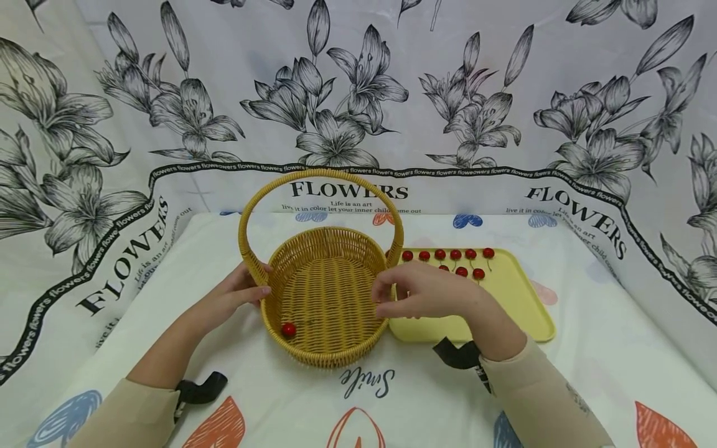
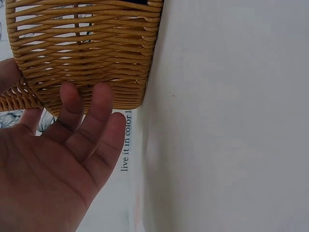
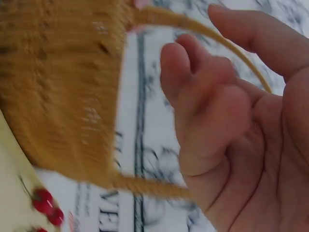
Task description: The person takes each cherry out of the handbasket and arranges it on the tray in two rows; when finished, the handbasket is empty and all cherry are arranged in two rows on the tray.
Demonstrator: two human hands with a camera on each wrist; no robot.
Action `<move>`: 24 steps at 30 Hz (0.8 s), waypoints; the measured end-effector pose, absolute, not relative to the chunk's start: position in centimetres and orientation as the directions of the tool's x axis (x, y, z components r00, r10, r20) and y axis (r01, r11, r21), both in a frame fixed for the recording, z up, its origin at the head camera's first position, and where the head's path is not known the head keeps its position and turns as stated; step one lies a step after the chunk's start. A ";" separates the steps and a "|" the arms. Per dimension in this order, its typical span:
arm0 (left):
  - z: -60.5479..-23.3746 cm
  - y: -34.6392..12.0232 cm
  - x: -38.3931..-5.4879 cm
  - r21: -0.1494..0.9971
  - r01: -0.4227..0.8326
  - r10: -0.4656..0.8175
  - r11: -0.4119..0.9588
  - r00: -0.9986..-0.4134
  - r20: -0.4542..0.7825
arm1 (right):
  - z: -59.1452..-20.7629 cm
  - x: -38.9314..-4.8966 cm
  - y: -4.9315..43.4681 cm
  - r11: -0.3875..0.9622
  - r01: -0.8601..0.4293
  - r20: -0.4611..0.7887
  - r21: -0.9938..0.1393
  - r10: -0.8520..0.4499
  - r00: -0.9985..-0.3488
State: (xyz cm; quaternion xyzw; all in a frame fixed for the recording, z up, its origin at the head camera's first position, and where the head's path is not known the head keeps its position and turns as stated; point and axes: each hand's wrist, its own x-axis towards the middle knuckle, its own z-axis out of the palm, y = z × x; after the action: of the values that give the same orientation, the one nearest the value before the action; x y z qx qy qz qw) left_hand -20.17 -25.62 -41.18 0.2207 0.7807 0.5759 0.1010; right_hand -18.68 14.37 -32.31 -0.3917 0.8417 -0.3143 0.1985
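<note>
A round woven basket (image 1: 330, 357) with a tall arched handle (image 1: 322, 174) stands in the middle of the table. My left hand (image 1: 238, 292) grips its left side at the handle's foot, with fingers against the outer weave (image 2: 82, 53). One red cherry (image 1: 288, 330) lies inside, near the front left wall. Over the basket's right rim hovers my right hand (image 1: 428, 289), fingers loosely bent and thumb apart. In the right wrist view nothing shows between them. Right of the basket is a yellow tray (image 1: 523, 305) bearing several stemmed cherries (image 1: 478, 274), partly hidden by my right hand.
A white patterned cloth (image 1: 448, 404) covers the table. Behind it hangs a white curtain (image 1: 414, 143) printed with flowers. The tray's left edge sits close against the basket, and the basket's handle rises between my hands.
</note>
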 end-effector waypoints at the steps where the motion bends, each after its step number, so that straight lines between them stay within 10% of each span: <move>1: -41.2 -25.6 -20.2 0.944 0.229 0.460 0.240 -0.883 0.097 | -32.8 -18.5 13.5 0.489 -0.561 -0.073 -0.668 -0.793 -0.604; 14: -40.8 -25.6 -20.0 0.938 0.245 0.450 0.246 -0.886 0.113 | -35.8 -17.1 1.2 0.569 -0.805 -0.219 -0.169 -0.818 -0.533; 24: -40.9 -25.2 -20.0 0.940 0.245 0.452 0.237 -0.885 0.117 | -37.2 -17.4 -2.6 0.559 -0.827 -0.238 -0.066 -0.813 -0.531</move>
State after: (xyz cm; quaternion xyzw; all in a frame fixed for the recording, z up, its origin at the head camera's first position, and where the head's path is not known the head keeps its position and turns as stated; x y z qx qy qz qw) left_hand -19.99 -25.17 -40.91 0.2230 0.7812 0.5762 0.0896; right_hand -17.37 -2.63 -37.19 -0.4688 0.8745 0.0275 0.1215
